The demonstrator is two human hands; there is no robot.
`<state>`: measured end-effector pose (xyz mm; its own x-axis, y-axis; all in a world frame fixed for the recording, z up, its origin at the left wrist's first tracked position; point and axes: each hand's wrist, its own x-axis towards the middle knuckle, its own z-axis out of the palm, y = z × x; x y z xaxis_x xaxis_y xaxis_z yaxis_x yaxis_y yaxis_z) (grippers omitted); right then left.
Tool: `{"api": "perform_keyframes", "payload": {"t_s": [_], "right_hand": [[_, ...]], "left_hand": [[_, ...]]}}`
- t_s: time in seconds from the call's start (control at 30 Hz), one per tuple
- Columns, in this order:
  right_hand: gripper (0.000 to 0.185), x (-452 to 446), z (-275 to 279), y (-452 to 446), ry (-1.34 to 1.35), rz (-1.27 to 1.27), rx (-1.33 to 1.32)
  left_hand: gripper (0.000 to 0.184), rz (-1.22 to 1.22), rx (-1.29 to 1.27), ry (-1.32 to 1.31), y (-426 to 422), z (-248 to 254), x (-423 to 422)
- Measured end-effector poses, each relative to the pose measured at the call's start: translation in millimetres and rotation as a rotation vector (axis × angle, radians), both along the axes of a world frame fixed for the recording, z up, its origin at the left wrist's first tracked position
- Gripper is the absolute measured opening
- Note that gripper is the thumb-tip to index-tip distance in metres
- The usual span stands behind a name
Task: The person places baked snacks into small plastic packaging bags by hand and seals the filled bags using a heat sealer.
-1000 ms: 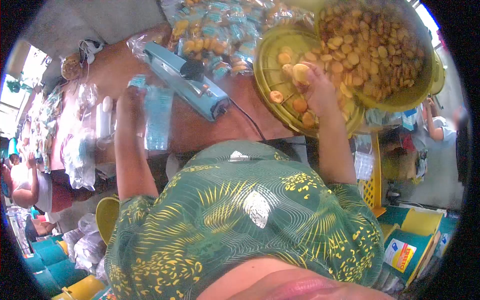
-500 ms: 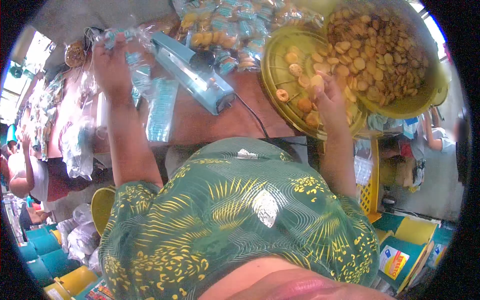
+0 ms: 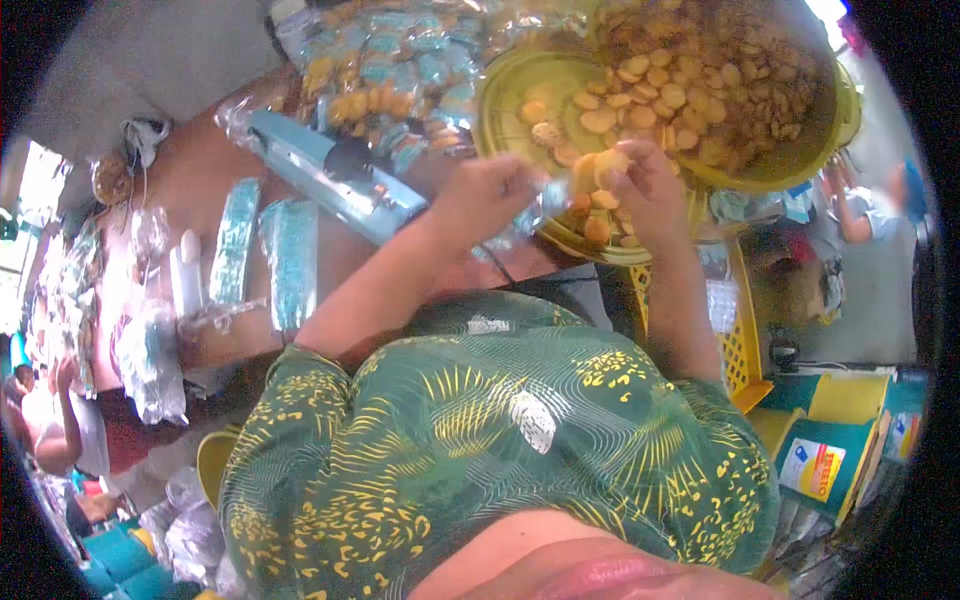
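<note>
Table (image 3: 345,250) below, the left hand (image 3: 487,198) has neared the right hand (image 3: 650,190).

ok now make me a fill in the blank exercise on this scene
The person's ____ hand holds round cookies. The impulse sealer is light ____. The packed cookies are in clear ____ bags. The patterned shirt is mostly ____.
Missing words: right; blue; plastic; green.

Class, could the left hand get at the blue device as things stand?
Probably yes: the blue device lies close to the left hand, with nothing seen between, though that hand seems to hold a plastic bag.
</note>
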<state>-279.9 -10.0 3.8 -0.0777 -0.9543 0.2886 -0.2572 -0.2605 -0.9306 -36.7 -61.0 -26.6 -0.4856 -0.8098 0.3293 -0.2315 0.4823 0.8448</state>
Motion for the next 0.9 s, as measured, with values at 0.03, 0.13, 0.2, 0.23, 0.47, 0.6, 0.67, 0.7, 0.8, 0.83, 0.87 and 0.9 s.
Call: {"api": "perform_keyframes", "payload": {"t_s": [0.03, 0.13, 0.2, 0.23, 0.47, 0.6, 0.67, 0.7, 0.8, 0.83, 0.87, 0.9], "right_hand": [[0.032, -7.5, 2.0, 2.1, 0.057, -0.014, 0.014], [0.032, -24.4, 14.9, 7.9, 0.163, -0.001, 0.010], [0.031, -24.7, 18.5, 9.4, 0.180, 0.032, 0.007], [0.029, -22.4, 21.2, 9.6, 0.173, 0.048, 0.001], [0.023, -0.9, 58.9, 22.3, 0.540, 0.315, 0.105], [0.020, 4.0, 46.8, 18.0, 0.373, 0.242, 0.182], [0.018, 10.5, 49.1, 17.5, 0.416, 0.179, 0.145], [0.018, 8.1, 45.8, 15.6, 0.408, 0.148, 0.173], [0.017, -7.1, 38.0, 12.5, 0.323, 0.077, 0.254], [0.017, -8.2, 37.7, 12.6, 0.257, 0.073, 0.280], [0.016, -9.6, 36.9, 13.4, 0.191, 0.068, 0.305], [0.016, -12.2, 35.9, 14.3, 0.207, 0.088, 0.344]], "left_hand": [[0.015, -0.051, -0.064, -0.001, -4.4, -16.6, -0.8], [0.020, -0.161, -0.150, -0.039, -5.3, -30.1, -3.5], [0.022, -0.166, -0.043, -0.122, -1.6, -15.1, 0.4], [0.023, -0.161, -0.049, -0.106, 1.2, -12.6, -0.5], [0.039, -0.152, -0.214, -0.032, 30.6, -1.0, -13.2], [0.050, -0.151, -0.152, -0.175, 42.8, 12.2, -14.7], [0.050, -0.144, 0.000, -0.098, 44.4, 11.0, -16.0], [0.050, -0.141, 0.073, -0.057, 45.0, 10.8, -16.6], [0.048, -0.085, 0.041, 0.010, 51.5, 14.1, -19.2], [0.048, -0.077, 0.007, -0.010, 52.1, 14.8, -18.3], [0.047, -0.070, -0.029, -0.030, 52.5, 15.6, -17.6], [0.046, -0.063, -0.065, -0.050, 52.8, 15.7, -17.3]]}}
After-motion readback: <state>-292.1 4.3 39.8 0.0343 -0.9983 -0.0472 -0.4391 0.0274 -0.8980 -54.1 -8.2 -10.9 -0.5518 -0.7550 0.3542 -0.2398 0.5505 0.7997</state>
